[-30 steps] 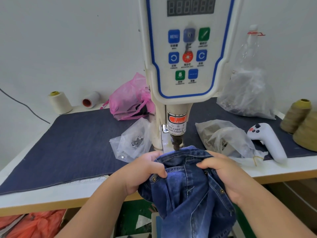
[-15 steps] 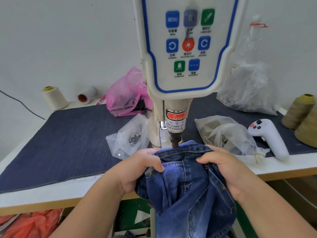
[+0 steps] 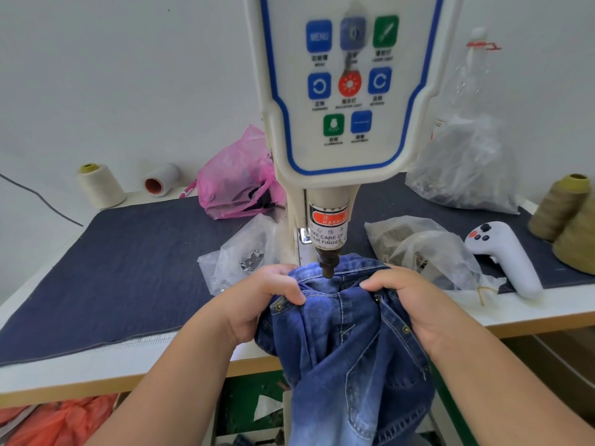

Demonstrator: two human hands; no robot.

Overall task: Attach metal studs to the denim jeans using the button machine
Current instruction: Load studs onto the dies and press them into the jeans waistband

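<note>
Jeans (image 3: 347, 342) bunched directly under the punch (image 3: 328, 268) of the button machine (image 3: 338, 91); our left hand (image 3: 257, 304) and right hand (image 3: 415, 304) clench denim on either side of the punch, and we judge cloth needs flattening, fingers kept clear.

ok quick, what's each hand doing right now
left hand: fingers curled, gripping the denim jeans
right hand: fingers curled, gripping the jeans too
</note>
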